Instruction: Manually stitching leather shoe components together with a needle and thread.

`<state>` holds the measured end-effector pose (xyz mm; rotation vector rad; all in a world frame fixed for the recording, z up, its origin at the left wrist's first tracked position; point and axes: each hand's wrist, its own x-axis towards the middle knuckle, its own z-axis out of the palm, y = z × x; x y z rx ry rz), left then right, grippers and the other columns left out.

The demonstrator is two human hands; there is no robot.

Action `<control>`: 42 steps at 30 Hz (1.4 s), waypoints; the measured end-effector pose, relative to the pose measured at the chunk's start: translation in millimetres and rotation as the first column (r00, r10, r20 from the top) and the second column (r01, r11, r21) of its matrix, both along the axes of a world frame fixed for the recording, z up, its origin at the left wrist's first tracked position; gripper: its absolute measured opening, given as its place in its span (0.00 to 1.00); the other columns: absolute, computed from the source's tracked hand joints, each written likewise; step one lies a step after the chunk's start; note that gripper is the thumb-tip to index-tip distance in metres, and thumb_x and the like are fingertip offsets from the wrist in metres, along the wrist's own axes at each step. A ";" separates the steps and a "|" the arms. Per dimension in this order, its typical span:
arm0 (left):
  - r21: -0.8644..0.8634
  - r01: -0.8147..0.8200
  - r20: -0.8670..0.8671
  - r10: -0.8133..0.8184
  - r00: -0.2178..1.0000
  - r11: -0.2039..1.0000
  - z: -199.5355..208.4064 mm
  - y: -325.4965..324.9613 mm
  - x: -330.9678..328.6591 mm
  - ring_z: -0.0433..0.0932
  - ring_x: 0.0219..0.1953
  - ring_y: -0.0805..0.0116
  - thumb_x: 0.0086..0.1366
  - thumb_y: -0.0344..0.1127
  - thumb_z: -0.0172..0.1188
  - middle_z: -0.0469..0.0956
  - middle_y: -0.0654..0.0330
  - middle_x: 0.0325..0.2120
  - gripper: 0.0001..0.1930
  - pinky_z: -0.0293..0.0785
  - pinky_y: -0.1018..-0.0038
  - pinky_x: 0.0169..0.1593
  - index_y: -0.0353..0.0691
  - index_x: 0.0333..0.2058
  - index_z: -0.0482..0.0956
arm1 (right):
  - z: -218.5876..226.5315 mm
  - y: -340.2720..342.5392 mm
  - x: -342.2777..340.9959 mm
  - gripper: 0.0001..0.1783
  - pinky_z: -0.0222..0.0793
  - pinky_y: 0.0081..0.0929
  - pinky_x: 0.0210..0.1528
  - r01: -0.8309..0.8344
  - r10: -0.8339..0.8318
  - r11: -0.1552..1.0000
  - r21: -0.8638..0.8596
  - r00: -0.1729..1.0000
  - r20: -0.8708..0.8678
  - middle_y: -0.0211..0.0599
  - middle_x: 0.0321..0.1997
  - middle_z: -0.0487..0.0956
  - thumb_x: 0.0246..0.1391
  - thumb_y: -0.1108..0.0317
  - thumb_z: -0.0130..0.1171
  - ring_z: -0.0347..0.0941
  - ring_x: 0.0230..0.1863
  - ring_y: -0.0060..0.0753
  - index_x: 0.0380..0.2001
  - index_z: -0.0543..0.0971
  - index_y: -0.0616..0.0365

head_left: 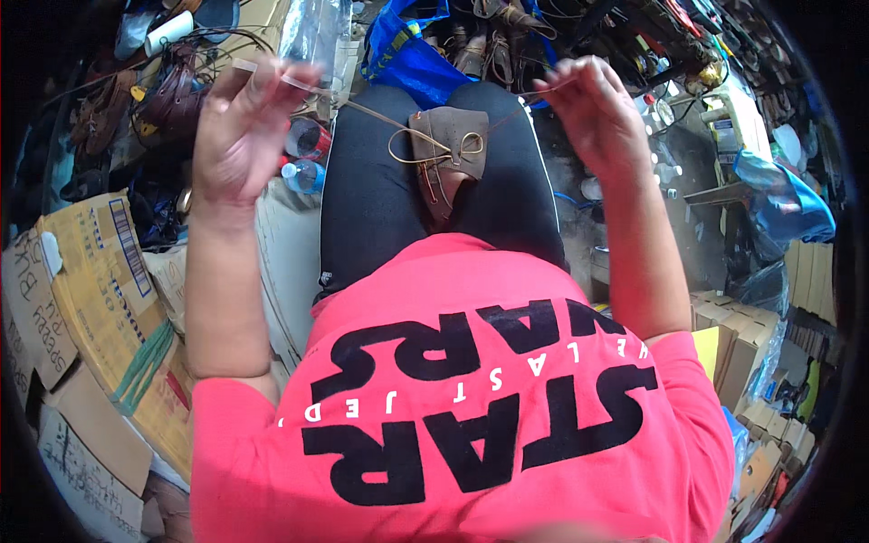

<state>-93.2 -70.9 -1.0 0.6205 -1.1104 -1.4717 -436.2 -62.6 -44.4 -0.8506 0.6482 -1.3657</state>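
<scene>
A brown leather shoe point(450, 136) rests between my thighs, a tan lace point(398, 136) looped in a bow shape on it. My left hand point(243, 127) is raised left of the shoe, fingers closed and partly blurred, pinching a thin pale strand that runs toward it. Something whitish shows at its fingertips, too blurred to name. Raised at about the same height on the other side, my right hand point(593, 109) pinches a thin dark thread point(518, 112) that slants down to the shoe. Neither hand touches the shoe itself.
A blue bag point(412, 54) lies just beyond my knees, with several brown shoes point(498, 45) behind it. Cardboard boxes point(109, 290) stand at my left, more boxes point(738, 339) at my right. A bottle point(303, 176) is beside my left thigh.
</scene>
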 end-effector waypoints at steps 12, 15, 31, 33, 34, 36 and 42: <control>-0.376 0.343 0.913 0.407 -0.021 0.861 -59.3 23.0 40.9 0.72 0.28 0.50 0.63 0.41 0.59 0.70 0.51 0.21 0.15 0.68 0.60 0.34 0.36 0.24 0.71 | -12.7 43.6 -51.9 0.23 0.68 0.42 0.34 -0.183 0.018 0.980 0.073 -0.288 -0.958 0.47 0.25 0.76 0.58 0.49 0.54 0.73 0.30 0.51 0.24 0.75 0.60; -0.438 0.390 0.875 0.484 -0.022 0.810 -59.4 17.8 43.9 0.72 0.28 0.51 0.63 0.41 0.59 0.70 0.53 0.21 0.15 0.68 0.59 0.33 0.37 0.23 0.70 | -32.8 51.0 -79.7 0.23 0.68 0.44 0.34 -0.246 -0.182 0.965 -0.087 -0.394 -0.901 0.46 0.24 0.75 0.59 0.49 0.53 0.73 0.30 0.50 0.22 0.73 0.59; -0.294 0.321 0.923 0.180 0.341 0.900 -61.1 -23.0 -43.1 0.75 0.50 0.57 0.56 0.42 0.65 0.75 0.54 0.47 0.26 0.69 0.69 0.56 0.51 0.55 0.76 | -13.6 49.9 13.6 0.11 0.70 0.26 0.32 -0.214 -0.050 0.971 -0.109 0.266 -0.963 0.35 0.29 0.76 0.51 0.75 0.60 0.75 0.29 0.30 0.37 0.84 0.53; -0.257 0.437 0.950 0.141 0.280 0.862 -64.9 -33.0 -56.2 0.75 0.49 0.55 0.56 0.47 0.65 0.76 0.54 0.45 0.25 0.71 0.65 0.54 0.49 0.52 0.78 | -18.5 42.6 22.8 0.08 0.71 0.28 0.32 -0.334 -0.249 0.898 -0.288 0.155 -0.956 0.38 0.24 0.77 0.49 0.73 0.62 0.76 0.28 0.35 0.34 0.84 0.54; -0.239 0.458 0.961 0.140 0.239 0.856 -65.7 -35.2 -58.7 0.76 0.50 0.54 0.54 0.48 0.66 0.78 0.52 0.46 0.26 0.71 0.64 0.55 0.47 0.52 0.78 | -18.4 41.4 26.5 0.08 0.71 0.29 0.32 -0.287 -0.210 0.926 -0.244 0.145 -0.967 0.38 0.24 0.77 0.49 0.72 0.63 0.76 0.28 0.36 0.34 0.84 0.54; -0.191 0.472 0.972 0.098 0.215 0.860 -64.6 -40.2 -61.8 0.77 0.49 0.54 0.54 0.49 0.66 0.79 0.51 0.46 0.27 0.72 0.65 0.54 0.47 0.52 0.78 | -16.1 39.5 31.2 0.08 0.71 0.32 0.31 -0.208 -0.135 0.962 -0.176 0.195 -0.971 0.39 0.24 0.77 0.49 0.69 0.64 0.76 0.26 0.38 0.34 0.84 0.54; -0.070 0.466 0.980 -0.026 0.197 0.882 -68.0 -43.6 -62.1 0.80 0.47 0.54 0.52 0.52 0.67 0.81 0.52 0.43 0.27 0.73 0.66 0.53 0.47 0.50 0.80 | -17.5 30.3 39.5 0.08 0.73 0.31 0.34 -0.264 -0.143 0.941 -0.210 0.253 -0.957 0.42 0.28 0.80 0.49 0.69 0.63 0.79 0.30 0.41 0.34 0.84 0.55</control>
